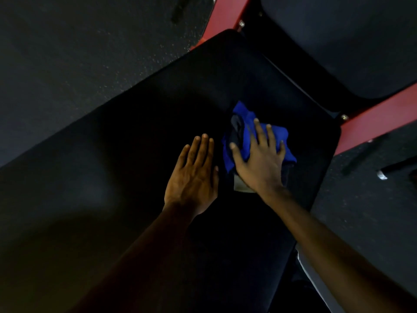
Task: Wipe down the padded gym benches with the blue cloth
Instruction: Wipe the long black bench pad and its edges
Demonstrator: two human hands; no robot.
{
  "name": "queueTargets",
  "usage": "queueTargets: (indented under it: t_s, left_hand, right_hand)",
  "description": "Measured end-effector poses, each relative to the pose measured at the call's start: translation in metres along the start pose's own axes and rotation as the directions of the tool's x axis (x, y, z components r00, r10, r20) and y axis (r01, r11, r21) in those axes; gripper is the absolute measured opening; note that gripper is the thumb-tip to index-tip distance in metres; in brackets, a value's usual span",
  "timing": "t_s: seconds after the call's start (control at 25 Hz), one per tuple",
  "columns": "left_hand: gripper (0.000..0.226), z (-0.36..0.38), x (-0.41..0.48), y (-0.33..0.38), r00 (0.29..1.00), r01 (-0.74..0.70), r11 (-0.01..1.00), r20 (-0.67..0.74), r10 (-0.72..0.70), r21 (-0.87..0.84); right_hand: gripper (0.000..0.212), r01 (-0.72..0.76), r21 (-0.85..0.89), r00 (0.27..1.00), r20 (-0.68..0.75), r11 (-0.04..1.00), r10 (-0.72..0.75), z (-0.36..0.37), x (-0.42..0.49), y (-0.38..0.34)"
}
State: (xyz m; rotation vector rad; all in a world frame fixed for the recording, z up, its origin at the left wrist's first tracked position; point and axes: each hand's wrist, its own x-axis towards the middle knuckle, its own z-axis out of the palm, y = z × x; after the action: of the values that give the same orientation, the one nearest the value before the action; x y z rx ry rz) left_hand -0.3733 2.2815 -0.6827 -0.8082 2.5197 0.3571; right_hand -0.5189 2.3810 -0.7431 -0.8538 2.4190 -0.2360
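R hand (pixel 259 163) flat, fingers spread, pressing blue cloth (pixel 242 123) onto bench pad (pixel 140 123). L hand (pixel 194 175) flat on pad just left, fingers straight, holding nothing.

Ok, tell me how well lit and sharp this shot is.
Head view: dim overall; the bench pad reads nearly black, with a faint sheen at left. Head view: the cloth under the right hand is the most vivid colour. Head view: forearms fade into shadow at the bottom; the pad's edges bow from the wide lens; no strong blur.
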Motion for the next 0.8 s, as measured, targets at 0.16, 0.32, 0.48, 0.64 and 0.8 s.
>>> queueTargets:
  t_s: [0.16, 0.32, 0.48, 0.64, 0.8]
  left_hand:
    - [0.064, 0.002, 0.001, 0.001, 1.0, 0.003, 1.0, -0.008, -0.003, 0.016]
    - [0.064, 0.002, -0.001, 0.0, 1.0, -0.003, 1.0, 0.0, 0.003, 0.028]
    - [0.065, 0.004, 0.0, 0.0, 0.999, 0.007, 0.999, -0.034, -0.006, 0.041]
    - [0.065, 0.004, 0.0, 0.0, 0.999, 0.009, 0.999, -0.034, -0.007, 0.051]
    - [0.065, 0.003, -0.001, 0.001, 1.0, 0.009, 0.998, -0.029, -0.007, 0.067]
  right_hand:
    - [0.078, 0.005, -0.08, 0.999, -0.048, 0.997, -0.009, -0.002, 0.033, 0.025]
    - [0.081, -0.294, 0.031, 0.954, -0.055, 0.955, 0.295, -0.009, 0.083, 0.055]
    - [0.074, -0.204, 0.055, 0.975, -0.083, 0.977, 0.208, 0.001, 0.011, 0.014]
    - [0.073, -0.003, -0.025, 0.999, -0.05, 1.0, 0.002, -0.001, -0.001, 0.022]
    - [0.077, -0.281, 0.035, 0.958, -0.046, 0.959, 0.283, -0.011, 0.084, 0.071]
